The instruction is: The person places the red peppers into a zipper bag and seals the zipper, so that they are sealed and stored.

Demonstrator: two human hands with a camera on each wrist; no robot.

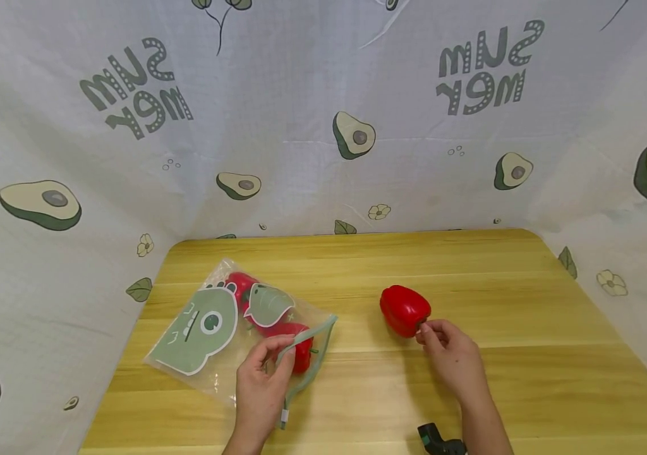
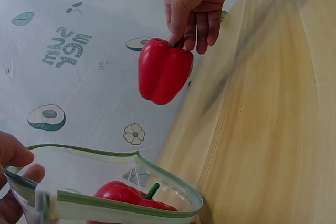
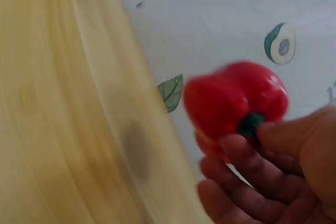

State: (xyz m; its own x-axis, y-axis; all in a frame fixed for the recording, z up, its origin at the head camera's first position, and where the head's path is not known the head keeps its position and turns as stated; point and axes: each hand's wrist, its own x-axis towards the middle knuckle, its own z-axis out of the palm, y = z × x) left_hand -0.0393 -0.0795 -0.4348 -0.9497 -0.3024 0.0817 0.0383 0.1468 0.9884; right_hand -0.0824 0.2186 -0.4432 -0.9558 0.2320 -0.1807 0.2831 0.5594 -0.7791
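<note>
A clear zip bag (image 1: 221,373) with a green cartoon print lies on the left of the table, its green-rimmed mouth gaping to the right. Several red bell peppers (image 1: 302,357) are inside it; one shows its green stem (image 2: 152,191) in the left wrist view. My left hand (image 1: 263,385) pinches the bag's rim near its mouth. To the right, a red bell pepper (image 1: 405,309) hangs above the table, its stem pinched between thumb and fingers of my right hand (image 1: 454,357). The right wrist view shows this pepper (image 3: 231,100) slightly blurred.
The wooden table (image 1: 528,379) runs back to a white cloth (image 1: 301,82) printed with avocados and lettering. A black strap-like device (image 1: 440,440) shows by the right forearm at the lower edge.
</note>
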